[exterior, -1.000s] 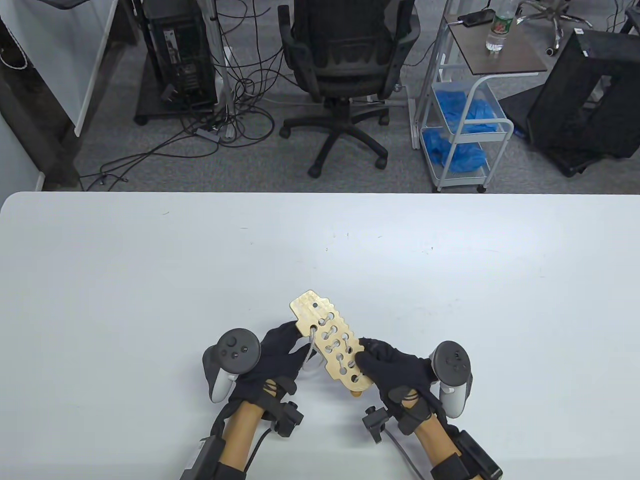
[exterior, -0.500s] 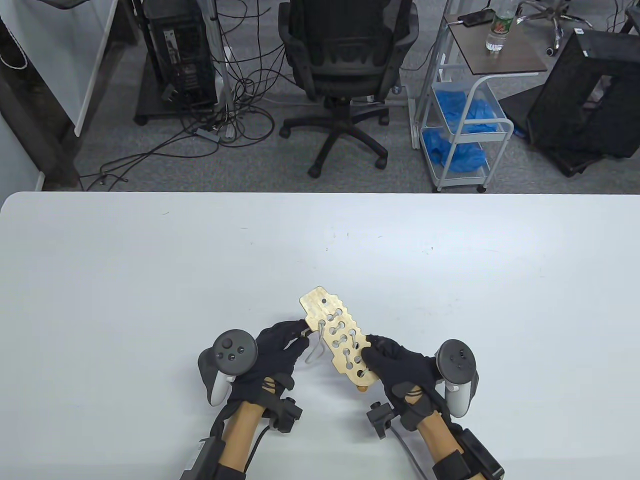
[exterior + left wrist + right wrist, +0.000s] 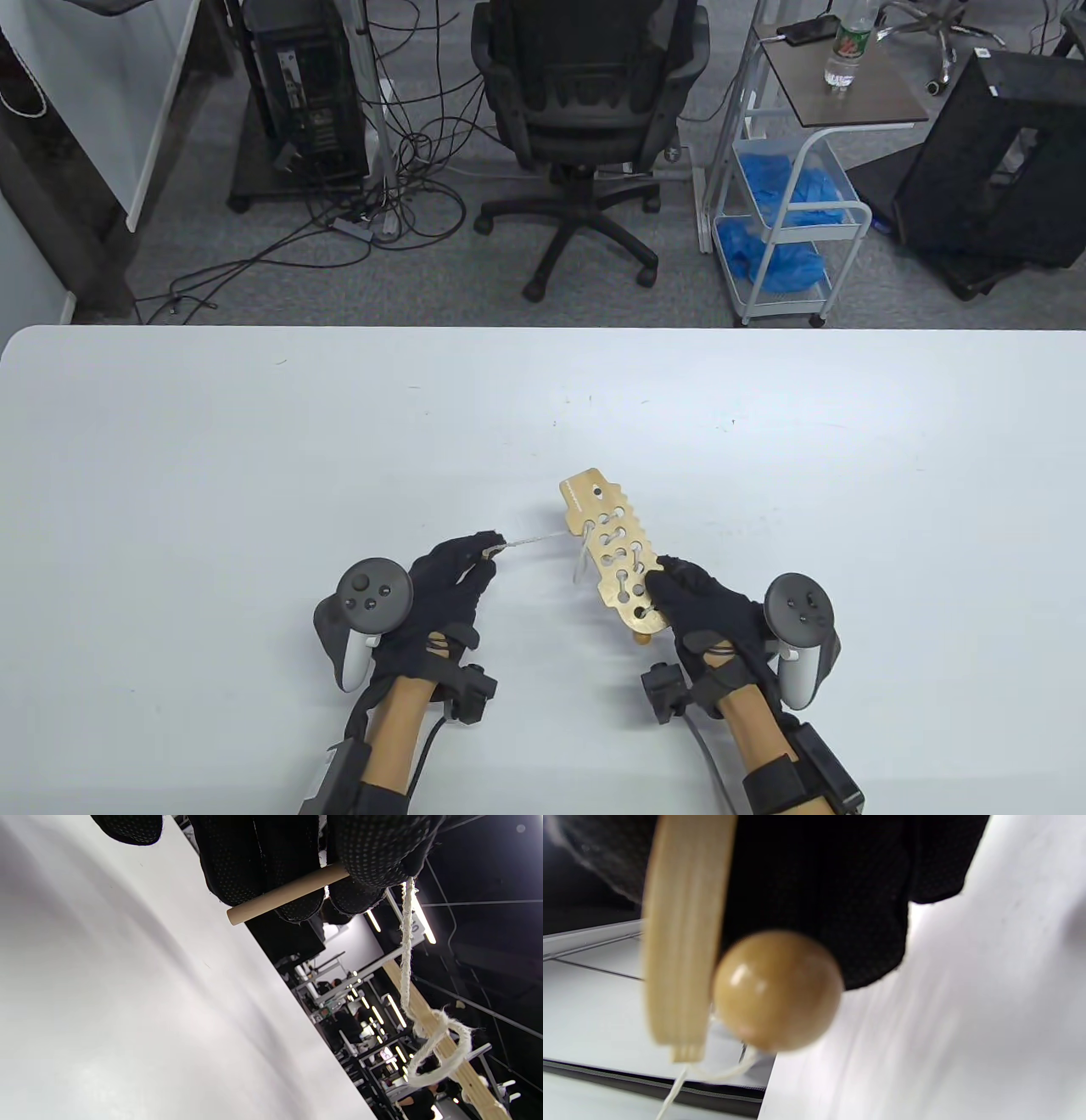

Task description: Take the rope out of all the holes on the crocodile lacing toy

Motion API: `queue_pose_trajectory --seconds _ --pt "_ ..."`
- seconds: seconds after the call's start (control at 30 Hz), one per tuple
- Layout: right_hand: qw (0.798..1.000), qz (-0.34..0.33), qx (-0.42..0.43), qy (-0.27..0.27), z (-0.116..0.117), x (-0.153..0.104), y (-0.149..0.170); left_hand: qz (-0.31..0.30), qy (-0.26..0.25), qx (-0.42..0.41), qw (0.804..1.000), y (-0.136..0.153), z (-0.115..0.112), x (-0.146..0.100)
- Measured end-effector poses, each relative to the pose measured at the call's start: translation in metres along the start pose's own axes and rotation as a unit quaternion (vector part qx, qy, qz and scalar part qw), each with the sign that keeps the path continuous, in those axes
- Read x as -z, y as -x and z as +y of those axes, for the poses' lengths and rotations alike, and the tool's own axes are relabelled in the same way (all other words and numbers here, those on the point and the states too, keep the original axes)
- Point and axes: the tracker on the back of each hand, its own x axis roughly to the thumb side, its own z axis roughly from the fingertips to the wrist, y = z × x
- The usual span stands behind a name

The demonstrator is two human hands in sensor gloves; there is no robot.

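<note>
The wooden crocodile lacing board (image 3: 612, 552) with several holes is held tilted above the white table (image 3: 254, 475). My right hand (image 3: 679, 598) grips its near end; the board's edge (image 3: 683, 942) and a wooden ball (image 3: 776, 991) on the rope's end fill the right wrist view. My left hand (image 3: 475, 556) pinches the wooden needle stick (image 3: 284, 895) at the rope's free end. The white rope (image 3: 539, 539) runs taut from it to a hole near the board's far end, with a loop (image 3: 437, 1056) by the board (image 3: 449, 1052).
An office chair (image 3: 590, 127), a computer tower (image 3: 310, 93) with cables and a wheeled cart (image 3: 797, 170) stand on the floor beyond the table's far edge.
My hands moved apart: the left hand went left with the stick, the right hand carried the board right and farther away. The slack rope loop by the board pulled out taut.
</note>
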Motion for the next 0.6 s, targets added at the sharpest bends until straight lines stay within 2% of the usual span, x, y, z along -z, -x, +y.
queue_pose_trajectory --seconds 0.27,0.6 --pt "0.998 0.035 -0.009 0.05 -0.02 0.004 0.006 0.01 -0.014 0.007 1.0 0.001 0.005 -0.001" --pt "0.994 0.065 0.013 0.088 -0.037 0.007 0.013 0.027 -0.041 0.004 0.999 0.007 0.011 -0.002"
